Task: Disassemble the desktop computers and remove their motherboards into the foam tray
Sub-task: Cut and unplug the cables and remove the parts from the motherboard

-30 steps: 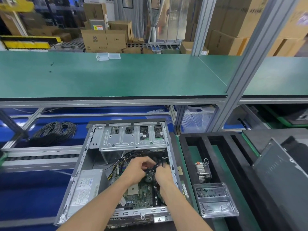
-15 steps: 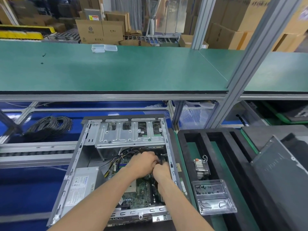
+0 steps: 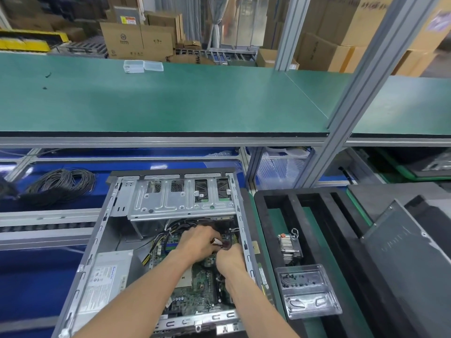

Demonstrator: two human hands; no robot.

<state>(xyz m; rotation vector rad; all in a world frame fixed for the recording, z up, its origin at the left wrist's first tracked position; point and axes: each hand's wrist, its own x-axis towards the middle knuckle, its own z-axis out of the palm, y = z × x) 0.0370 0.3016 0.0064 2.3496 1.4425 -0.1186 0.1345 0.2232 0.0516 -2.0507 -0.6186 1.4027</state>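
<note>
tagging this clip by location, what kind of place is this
Most likely an electronics disassembly line in a factory or warehouse: a long green-matted workbench on aluminium framing, stacked brown cardboard cartons behind it, and an opened grey metal desktop computer case beside a black foam tray.

both hands work inside the open computer case (image 3: 117,230): left hand (image 3: 197,245) and right hand (image 3: 230,261) pinch a reddish connector (image 3: 219,242) above the motherboard (image 3: 197,289); black foam tray (image 3: 341,252) just beside.

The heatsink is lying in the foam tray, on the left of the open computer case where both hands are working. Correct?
Not quite. The head view shows the heatsink in the foam tray on the right of the open computer case, not the left. The left hand and right hand work inside the case.
</note>
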